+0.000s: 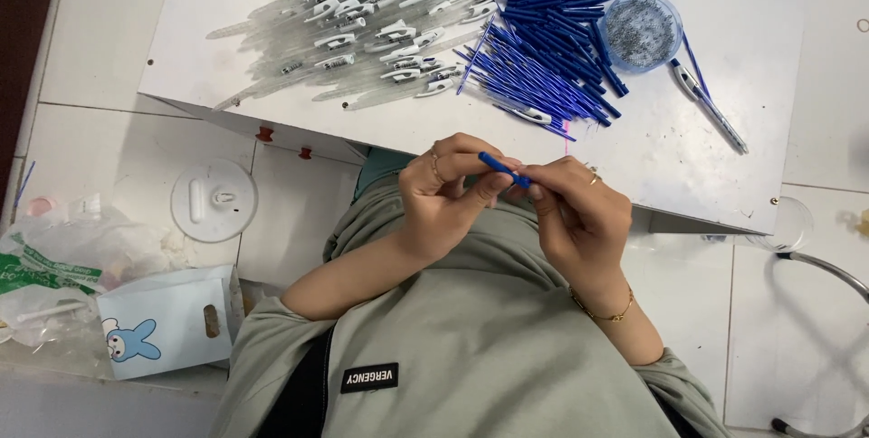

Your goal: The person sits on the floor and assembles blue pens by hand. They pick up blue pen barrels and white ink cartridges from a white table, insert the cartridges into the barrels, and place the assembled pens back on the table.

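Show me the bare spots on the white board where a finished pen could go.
Bare board lies along the near edge, between the blue refills and the hands, and right of the lone pen. The left near corner below the clear barrels is also free. The far middle is crowded with barrels, refills and a round tub.

I hold a small blue pen part [503,169] between the fingertips of both hands, just above my lap. It is a short, slim, solid blue piece, tilted so that its left end sits higher and its right end dips toward my right fingers. My left hand [445,192] pinches the upper end; my right hand [579,216] grips the lower end, hiding its tip.
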